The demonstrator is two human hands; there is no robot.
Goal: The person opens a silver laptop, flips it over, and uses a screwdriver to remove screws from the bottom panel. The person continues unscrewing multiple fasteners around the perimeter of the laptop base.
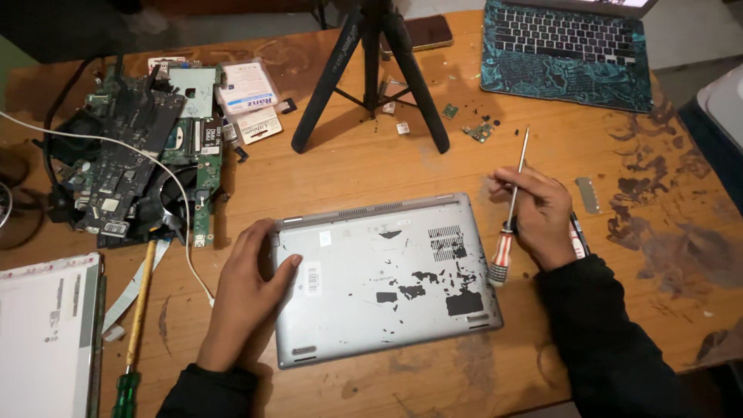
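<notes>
A silver laptop (387,279) lies upside down on the wooden table (340,170), its bottom panel scuffed with dark marks. My left hand (249,290) rests flat on the laptop's left edge, thumb on the panel. My right hand (542,217) hovers just off the laptop's right side and grips a screwdriver (511,213) with a red-and-white striped handle, its thin shaft pointing up and away. A second dark tool pokes out under that hand.
A black tripod (371,70) stands behind the laptop. Stacked circuit boards (139,155) and a white cable lie at left, a bare display panel (42,340) and green-handled screwdriver (131,348) at lower left. Another open laptop (565,50) and a phone (426,31) sit at the back.
</notes>
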